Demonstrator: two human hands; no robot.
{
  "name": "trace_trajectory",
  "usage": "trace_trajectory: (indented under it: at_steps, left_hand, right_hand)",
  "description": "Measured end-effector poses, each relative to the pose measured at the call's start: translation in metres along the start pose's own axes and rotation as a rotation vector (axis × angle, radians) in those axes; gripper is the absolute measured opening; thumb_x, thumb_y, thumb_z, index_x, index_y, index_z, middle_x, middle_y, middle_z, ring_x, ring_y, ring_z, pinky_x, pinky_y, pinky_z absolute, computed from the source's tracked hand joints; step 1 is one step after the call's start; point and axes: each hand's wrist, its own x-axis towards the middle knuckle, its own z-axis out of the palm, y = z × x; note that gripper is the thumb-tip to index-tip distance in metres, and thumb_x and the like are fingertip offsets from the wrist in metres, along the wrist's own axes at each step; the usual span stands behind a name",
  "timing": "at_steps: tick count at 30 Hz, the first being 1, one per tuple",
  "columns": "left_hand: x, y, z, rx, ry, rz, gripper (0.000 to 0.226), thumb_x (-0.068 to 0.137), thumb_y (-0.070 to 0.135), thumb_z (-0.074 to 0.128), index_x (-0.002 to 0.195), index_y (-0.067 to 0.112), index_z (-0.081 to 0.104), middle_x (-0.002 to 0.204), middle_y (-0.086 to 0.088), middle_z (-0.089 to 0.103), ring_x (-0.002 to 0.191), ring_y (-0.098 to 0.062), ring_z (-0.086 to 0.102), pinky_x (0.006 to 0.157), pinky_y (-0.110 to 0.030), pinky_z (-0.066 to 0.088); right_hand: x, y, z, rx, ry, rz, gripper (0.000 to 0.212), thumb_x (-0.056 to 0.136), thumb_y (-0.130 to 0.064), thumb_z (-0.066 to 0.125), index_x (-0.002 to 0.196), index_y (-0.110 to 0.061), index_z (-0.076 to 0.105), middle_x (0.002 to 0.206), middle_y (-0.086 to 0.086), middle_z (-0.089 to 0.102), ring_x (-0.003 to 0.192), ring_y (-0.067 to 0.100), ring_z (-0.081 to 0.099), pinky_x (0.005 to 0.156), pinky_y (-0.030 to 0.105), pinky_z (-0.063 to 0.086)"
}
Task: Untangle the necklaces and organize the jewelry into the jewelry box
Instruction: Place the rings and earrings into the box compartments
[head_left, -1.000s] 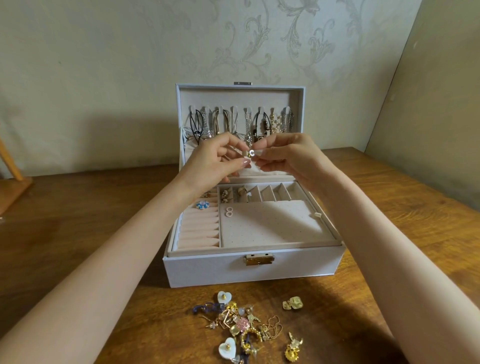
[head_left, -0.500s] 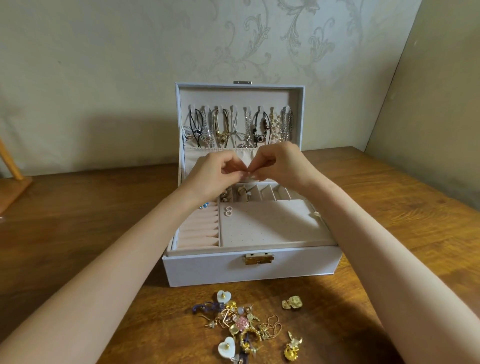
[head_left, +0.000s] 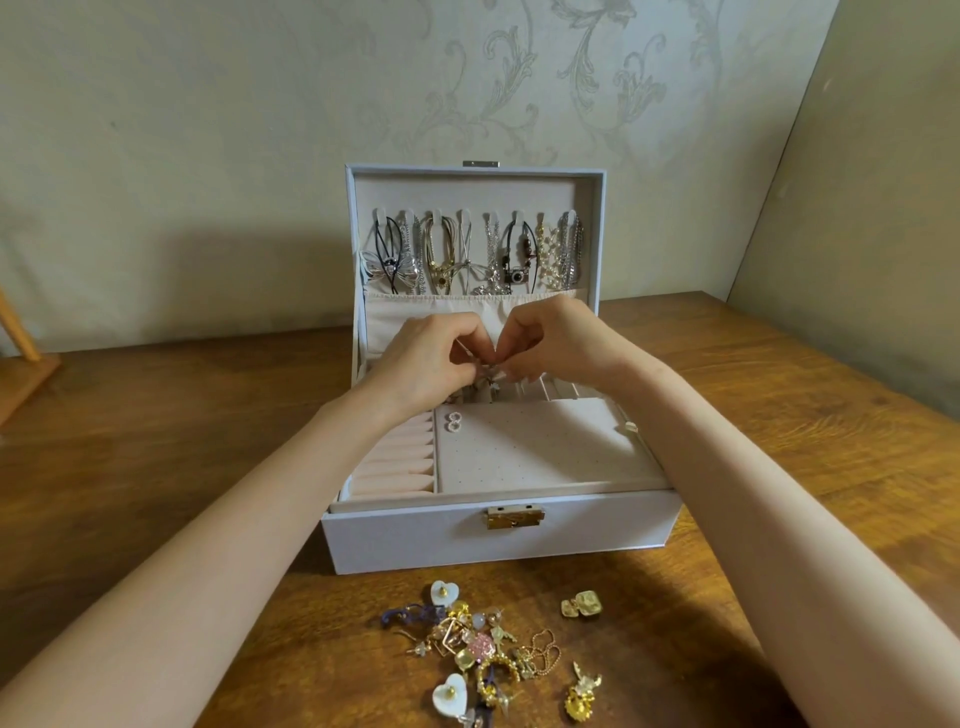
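While a small piece (head_left: 488, 371), too tiny to identify, is pinched between the curled fingers of the left hand (head_left: 421, 364) and right hand (head_left: 551, 347) over the rear slots of the jewelry box (head_left: 493, 540), stowing is judged underway. Careful seating is required next. Loose jewelry (head_left: 483, 644) is seen on the tabletop (head_left: 208, 405).

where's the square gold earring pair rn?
Head view: the square gold earring pair lies on the table, right of centre, just in front of the jewelry box and apart to the right of the loose jewelry pile.
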Motion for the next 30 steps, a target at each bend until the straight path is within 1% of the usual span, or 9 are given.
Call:
trace_trajectory:
  at_steps: [6, 8, 11, 13, 17, 18, 25, 27, 30]
  left_hand:
    - [-0.001, 0.002, -0.002, -0.076, 0.022, 0.019, 0.023, 0.076, 0.0, 0.073, 0.094, 0.007, 0.062, 0.09, 0.001, 0.066, 0.086, -0.018, 0.064, 0.077, -0.023, 0.052]
    - [-0.001, 0.003, -0.002, -0.076, 0.022, 0.023, 0.022, 0.076, 0.0, 0.073, 0.094, 0.008, 0.063, 0.089, 0.004, 0.066, 0.086, -0.018, 0.064, 0.078, -0.024, 0.053]
    - [-0.001, 0.002, -0.002, -0.064, -0.004, 0.011, 0.023, 0.076, -0.005, 0.07, 0.094, 0.008, 0.065, 0.089, 0.002, 0.065, 0.088, -0.018, 0.064, 0.081, -0.028, 0.054]
    - [-0.001, 0.001, 0.0, -0.045, -0.031, 0.009, 0.023, 0.076, -0.007, 0.069, 0.092, 0.008, 0.065, 0.092, -0.003, 0.066, 0.089, -0.02, 0.064, 0.083, -0.036, 0.053]
    - [-0.002, 0.0, 0.003, 0.053, -0.072, 0.023, 0.025, 0.074, -0.009, 0.066, 0.087, 0.012, 0.066, 0.092, -0.006, 0.065, 0.09, -0.024, 0.062, 0.082, -0.043, 0.051]
    - [-0.002, 0.0, 0.004, 0.079, -0.082, 0.028, 0.024, 0.074, -0.009, 0.066, 0.088, 0.011, 0.066, 0.092, -0.007, 0.065, 0.09, -0.025, 0.061, 0.082, -0.044, 0.051]
    - [-0.003, 0.002, 0.0, 0.317, -0.065, 0.061, 0.015, 0.081, 0.004, 0.062, 0.088, 0.016, 0.067, 0.094, 0.0, 0.064, 0.093, -0.02, 0.052, 0.08, -0.037, 0.045]
    - [-0.004, 0.004, -0.001, 0.345, -0.05, 0.061, 0.014, 0.083, 0.007, 0.062, 0.09, 0.018, 0.068, 0.089, 0.005, 0.057, 0.09, -0.015, 0.046, 0.077, -0.031, 0.041]
    - [-0.004, 0.005, -0.001, 0.336, -0.057, 0.05, 0.014, 0.084, 0.007, 0.062, 0.087, 0.02, 0.067, 0.087, 0.007, 0.052, 0.089, -0.012, 0.042, 0.075, -0.032, 0.04]
  right_hand:
    - [-0.001, 0.0, -0.001, 0.113, -0.02, 0.006, 0.015, 0.073, 0.006, 0.073, 0.075, -0.007, 0.066, 0.083, 0.019, 0.07, 0.072, 0.021, 0.066, 0.072, 0.032, 0.058]
    - [-0.001, 0.0, -0.002, 0.116, -0.027, 0.01, 0.018, 0.073, 0.008, 0.073, 0.073, -0.009, 0.067, 0.083, 0.019, 0.07, 0.072, 0.019, 0.066, 0.072, 0.032, 0.058]
    - [-0.001, 0.0, -0.002, 0.091, -0.035, 0.037, 0.022, 0.072, 0.01, 0.072, 0.071, -0.011, 0.063, 0.073, 0.011, 0.068, 0.058, 0.005, 0.061, 0.055, 0.017, 0.052]
    - [0.0, 0.001, -0.001, 0.054, -0.034, 0.056, 0.029, 0.07, 0.013, 0.072, 0.068, -0.013, 0.059, 0.069, 0.006, 0.063, 0.053, 0.004, 0.058, 0.052, 0.015, 0.046]
    - [0.003, 0.006, 0.006, -0.059, -0.001, 0.057, 0.039, 0.067, 0.017, 0.064, 0.062, -0.02, 0.054, 0.073, 0.005, 0.062, 0.072, 0.02, 0.059, 0.071, 0.036, 0.053]
    - [0.004, 0.006, 0.007, -0.075, 0.0, 0.057, 0.04, 0.066, 0.017, 0.064, 0.062, -0.021, 0.054, 0.075, 0.006, 0.062, 0.074, 0.02, 0.059, 0.074, 0.038, 0.053]
    - [0.001, 0.002, 0.009, -0.14, -0.025, 0.05, 0.037, 0.068, 0.012, 0.068, 0.064, -0.022, 0.054, 0.077, 0.004, 0.063, 0.073, 0.016, 0.058, 0.073, 0.034, 0.053]
    - [0.001, 0.002, 0.007, -0.134, -0.046, 0.059, 0.036, 0.069, 0.011, 0.069, 0.066, -0.021, 0.055, 0.078, 0.004, 0.064, 0.074, 0.016, 0.059, 0.076, 0.033, 0.053]
    - [0.001, 0.003, 0.005, -0.11, -0.068, 0.066, 0.035, 0.069, 0.009, 0.071, 0.067, -0.022, 0.057, 0.079, 0.004, 0.065, 0.077, 0.018, 0.062, 0.081, 0.037, 0.054]
